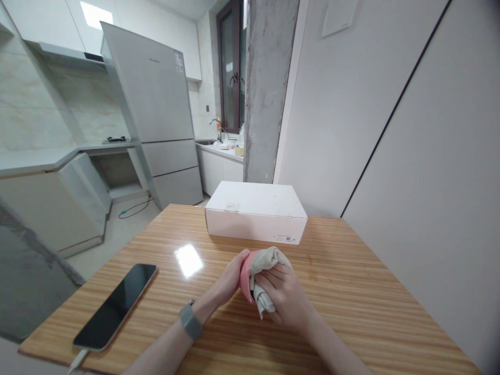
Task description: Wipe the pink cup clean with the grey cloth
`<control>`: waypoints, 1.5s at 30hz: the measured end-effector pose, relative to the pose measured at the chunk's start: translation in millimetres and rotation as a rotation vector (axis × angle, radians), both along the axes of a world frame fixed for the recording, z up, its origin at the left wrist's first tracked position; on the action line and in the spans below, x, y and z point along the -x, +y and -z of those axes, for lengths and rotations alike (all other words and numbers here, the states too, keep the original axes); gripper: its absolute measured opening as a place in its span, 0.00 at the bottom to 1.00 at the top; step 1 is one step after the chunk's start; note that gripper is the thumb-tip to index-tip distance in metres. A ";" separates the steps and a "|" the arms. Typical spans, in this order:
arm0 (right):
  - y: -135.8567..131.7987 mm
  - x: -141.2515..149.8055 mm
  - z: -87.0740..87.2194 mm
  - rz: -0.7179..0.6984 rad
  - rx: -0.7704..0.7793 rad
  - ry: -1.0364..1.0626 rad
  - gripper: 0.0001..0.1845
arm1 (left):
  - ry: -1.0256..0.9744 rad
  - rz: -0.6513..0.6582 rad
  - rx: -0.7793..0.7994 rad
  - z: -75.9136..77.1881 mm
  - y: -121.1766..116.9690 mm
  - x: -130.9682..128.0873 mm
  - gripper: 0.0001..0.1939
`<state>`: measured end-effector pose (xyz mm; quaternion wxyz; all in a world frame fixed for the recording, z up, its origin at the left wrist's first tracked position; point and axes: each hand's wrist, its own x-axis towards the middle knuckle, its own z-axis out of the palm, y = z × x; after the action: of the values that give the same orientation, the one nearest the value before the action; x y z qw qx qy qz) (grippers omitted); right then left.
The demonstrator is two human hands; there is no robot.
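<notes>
Between hands (pixel 258 286), crumpled cloth (pixel 265 271)

Bright, even daylight fills the room, no harsh shadows anywhere. A square white glare patch sits on the wooden table (pixel 344 291) at about ten o'clock from the hands, mirroring the ceiling light (pixel 92 13) glowing up at eleven o'clock. The phone (pixel 115 305) screen at eight o'clock carries a soft sheen. The window (pixel 230 62) at twelve o'clock looks dim against the white walls. Wide-angle bending leans the fridge (pixel 156 109) and the counters at nine o'clock. Corners darken slightly; centre focus is crisp, edges softer.
</notes>
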<state>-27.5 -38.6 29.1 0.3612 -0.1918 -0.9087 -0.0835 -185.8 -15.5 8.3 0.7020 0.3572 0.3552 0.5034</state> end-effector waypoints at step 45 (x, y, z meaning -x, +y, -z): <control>-4.0 -12.2 5.9 -0.077 -0.005 0.102 0.14 | -0.261 0.221 0.118 -3.4 -7.5 -10.8 0.19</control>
<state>-15.3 -42.6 23.2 0.4104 -0.1600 -0.8956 -0.0621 -175.0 -23.1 11.7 0.8129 0.2839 0.2487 0.4435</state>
